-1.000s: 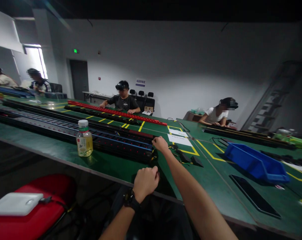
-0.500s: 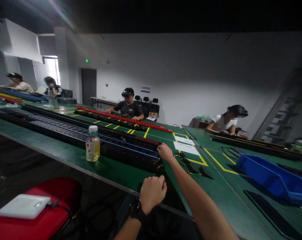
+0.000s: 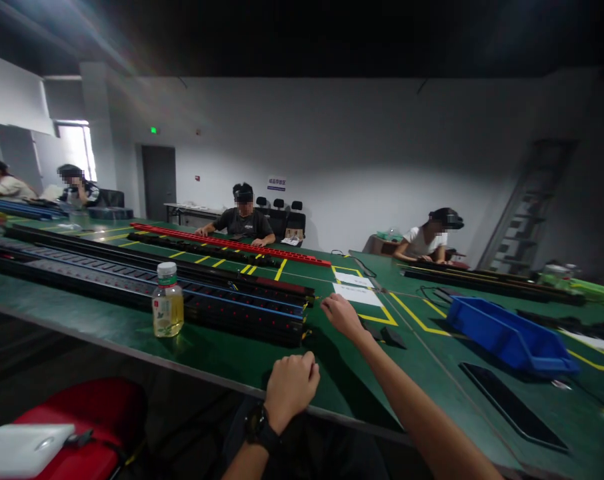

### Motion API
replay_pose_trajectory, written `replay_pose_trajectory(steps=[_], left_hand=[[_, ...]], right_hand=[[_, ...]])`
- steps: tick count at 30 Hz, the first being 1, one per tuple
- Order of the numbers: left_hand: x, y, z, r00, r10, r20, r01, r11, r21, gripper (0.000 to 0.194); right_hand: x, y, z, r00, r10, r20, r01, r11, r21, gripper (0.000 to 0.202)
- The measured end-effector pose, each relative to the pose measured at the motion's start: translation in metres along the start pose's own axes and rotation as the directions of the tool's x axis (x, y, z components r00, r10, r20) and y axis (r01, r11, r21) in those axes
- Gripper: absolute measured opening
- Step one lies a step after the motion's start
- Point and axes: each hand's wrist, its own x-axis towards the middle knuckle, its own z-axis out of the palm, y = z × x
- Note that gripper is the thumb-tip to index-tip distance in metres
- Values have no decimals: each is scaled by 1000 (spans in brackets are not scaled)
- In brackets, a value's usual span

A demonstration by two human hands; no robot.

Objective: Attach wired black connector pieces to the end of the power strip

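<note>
My left hand [image 3: 293, 388], with a black watch on the wrist, is curled at the front edge of the green table [image 3: 232, 360]; what its fingers hold, if anything, is hidden. Farther forward, my right hand [image 3: 341, 315] hovers with bent fingers just right of the end of a long black rail assembly [image 3: 252, 317] with blue strips and small red dots. Whether it holds something I cannot make out. A bottle of yellow drink [image 3: 168, 303] stands in front of the assembly. White paper sheets [image 3: 357, 295] lie beyond my right hand.
To the right are a blue bin [image 3: 509, 337] and a dark phone-like slab [image 3: 512, 405]. Behind the assembly lies a long red rail [image 3: 222, 243]. Several people sit around the tables. A red stool [image 3: 97, 417] bearing a white device [image 3: 27, 450] is at lower left.
The view has turned to the right, shifting the scene leftward. My right hand has moved off the end of the rail assembly. My left hand keeps its curled shape.
</note>
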Motion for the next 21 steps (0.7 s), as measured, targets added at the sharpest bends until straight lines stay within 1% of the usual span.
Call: replay_pose_trajectory(steps=[3,5,6,8,11,12,13,14,15,16,19,21], left_hand=[[1,0,-1,1000,10,2,-10,1000,1,25],[2,-1,-2,1000,7,5,-7,1000,6,25],[2,-1,-2,1000,3,7,-4,1000,9,24],[3,-1,-2,1000,-1,9,1,1000,16,24],[4,-1,-2,1000,-4,15,3,999,33,25],[4,-1,-3,1000,-6,19,5,999,41,25],[4,-1,-3,1000,-8,23,7,999,49,25],[4,-1,-4,1000,-10,26,8,998,56,25],[4,-1,-4,1000,-10,29,9,998,61,25],[5,-1,-4,999,-9,31,8,998,64,25],[5,-2,-5,1000,-2,29,0,998,57,25],[5,-3,-6,1000,5,23,-6,999,49,25]], right_hand=[[-33,33,-9,994,108,33,-108,994,-3,28],[-52,54,-10,975,216,46,-218,974,63,29],[-60,63,-10,959,282,39,-284,953,105,31],[-73,77,-8,899,437,-22,-427,887,176,39],[-85,91,-6,760,639,-120,-600,760,251,51],[-87,94,-5,717,686,-127,-642,720,263,53],[-89,95,-5,683,720,-123,-675,687,269,55],[-90,96,-4,662,741,-112,-698,664,268,55],[-91,95,-3,655,749,-99,-708,655,265,55],[-91,93,-2,658,747,-89,-708,655,262,53],[-91,85,1,695,716,-68,-681,685,259,46],[-90,80,2,711,703,-38,-676,697,241,44]])
